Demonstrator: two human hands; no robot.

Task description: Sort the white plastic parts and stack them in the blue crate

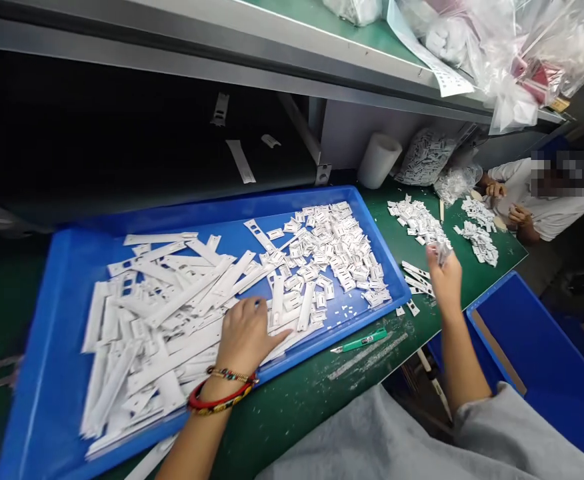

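Note:
My left hand rests over long white plastic strips in the blue tray, thumb spread away from its fingers. Its fingertips touch the strips, and I see nothing gripped in it. Past the tray's right end, my right hand is raised with its fingers closed on a small pale piece, partly blurred. Just beyond it lies a heap of small white clips on the green table. Many similar small white pieces fill the tray's right side.
A green utility knife lies before the tray. White strips lie right of it. Behind stand a white roll and a filled bag. A conveyor belt runs behind the tray. A co-worker sits far right, beyond a blue bin.

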